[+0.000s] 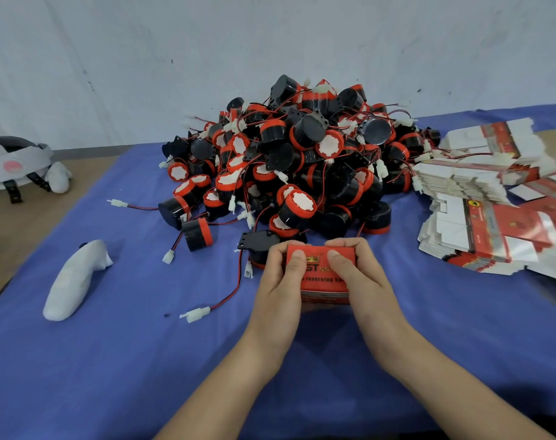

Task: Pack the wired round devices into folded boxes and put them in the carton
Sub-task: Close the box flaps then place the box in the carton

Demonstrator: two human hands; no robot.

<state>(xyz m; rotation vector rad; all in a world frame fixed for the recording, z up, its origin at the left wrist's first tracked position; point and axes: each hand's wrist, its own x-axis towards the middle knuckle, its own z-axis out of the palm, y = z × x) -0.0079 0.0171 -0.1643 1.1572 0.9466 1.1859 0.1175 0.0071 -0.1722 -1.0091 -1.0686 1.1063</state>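
Blue cloth (pixel 127 376) spreads under all we work on. Just beyond our grip sits the pile of round devices (pixel 302 166): black bodies, red rings, red/black wires w/ white plugs, its near edge almost at our fingertips. Right of the grip & a bit beyond, stacks of flat boxes (pixel 480 230) lie fanned, red & white. Far left of the grip, off the cloth, a white headset (pixel 13 166). Nearer on that side, a white controller (pixel 73 281) lies on the cloth. We hold the red box (pixel 318 282) btw both hands. The left hand (pixel 278 281) clamps its left end, the right hand (pixel 361 277) its right end, thumbs pressed on the printed top, fingers curled over the far edge. Can't tell what's inside, or if it rests on the cloth. One white plug (pixel 196 313) on a red/black wire lies left of our left wrist.
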